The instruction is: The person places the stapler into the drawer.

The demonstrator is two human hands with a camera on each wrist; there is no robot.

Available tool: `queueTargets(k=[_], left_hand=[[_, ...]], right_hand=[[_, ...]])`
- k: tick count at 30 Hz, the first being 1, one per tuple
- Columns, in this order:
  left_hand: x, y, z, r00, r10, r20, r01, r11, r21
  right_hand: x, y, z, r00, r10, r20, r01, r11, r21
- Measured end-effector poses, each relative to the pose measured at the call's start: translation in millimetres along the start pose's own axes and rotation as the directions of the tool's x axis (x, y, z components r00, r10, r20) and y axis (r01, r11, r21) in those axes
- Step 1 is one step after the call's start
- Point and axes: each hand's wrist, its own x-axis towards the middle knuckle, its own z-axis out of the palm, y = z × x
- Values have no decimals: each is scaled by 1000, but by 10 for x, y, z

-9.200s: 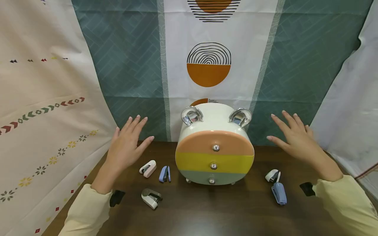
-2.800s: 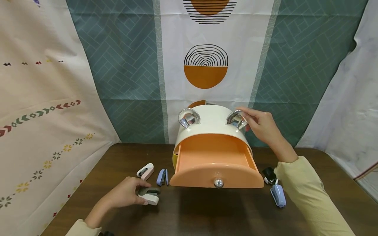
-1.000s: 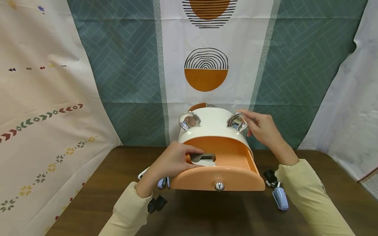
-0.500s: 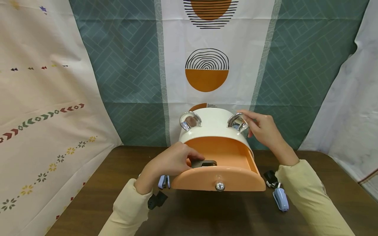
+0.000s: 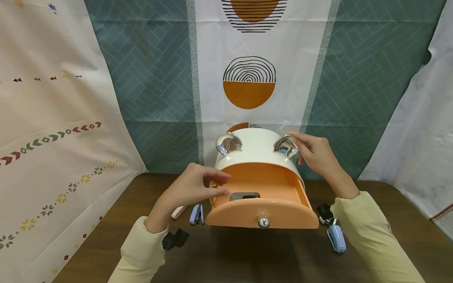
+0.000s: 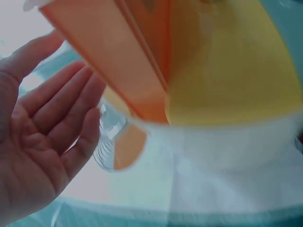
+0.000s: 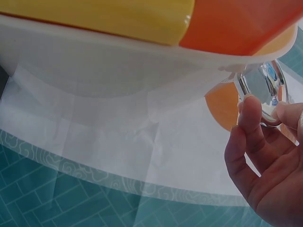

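A small white drawer cabinet point(image 5: 255, 147) with two chrome ears stands at the back of the table, its orange top drawer point(image 5: 286, 214) pulled out. Inside the drawer, behind its front, lies a grey-and-white stapler point(image 5: 244, 195); only its grey top shows in the head view. My left hand point(image 5: 192, 184) hovers over the drawer's left side, thumb and fingers apart, holding nothing. In the left wrist view the palm and loosely bent fingers are beside the orange drawer wall. My right hand point(image 5: 315, 153) pinches the chrome right ear point(image 7: 265, 87) between thumb and fingertips.
Left of the cabinet lie a blue stapler point(image 5: 196, 214) and a pale pink stapler point(image 5: 178, 212), partly hidden by my left wrist. On the right lie another blue stapler point(image 5: 336, 238) and a white one point(image 5: 325, 221) beside my sleeve. Patterned cloth point(image 5: 148, 78) hangs behind the table.
The left hand carried the grey-and-white stapler from the table into the drawer, lowered it, let go, and has lifted back to the left. The right hand stays on the ear.
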Motion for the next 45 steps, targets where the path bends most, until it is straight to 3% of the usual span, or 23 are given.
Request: queueTargets(k=[3, 6, 11, 16, 22, 27, 37, 45], left_hand=[[-119, -158, -51, 993, -29, -114, 24, 999, -46], [-250, -351, -87, 977, -81, -198, 72, 996, -51], [-445, -717, -67, 942, -194, -272, 203, 979, 3], [-618, -1140, -10, 896, -314, -314, 343, 938, 43], [-749, -1530, 66, 851, -443, -284, 480, 874, 77], [-813, -1719, 136, 833, -501, -236, 539, 830, 142], [-829, -1814, 221, 812, -568, -135, 581, 762, 287], [-803, -1823, 234, 806, -580, -121, 583, 741, 332]], right_hand=[[1, -5, -5, 1000, 0, -4, 0, 1000, -1], [1, -10, -10, 1000, 0, -3, 0, 1000, 1], [1, -3, -9, 1000, 3, -3, -3, 1000, -1], [-1, -5, -7, 1000, 8, 1, -8, 1000, 2], [2, -5, -10, 1000, 10, 1, -10, 1000, -7], [3, -23, -8, 1000, 10, 3, -10, 1000, 8], [-5, -29, -10, 1000, 14, 9, -14, 1000, 14], [-4, -25, -8, 1000, 5, 0, -5, 1000, 16]])
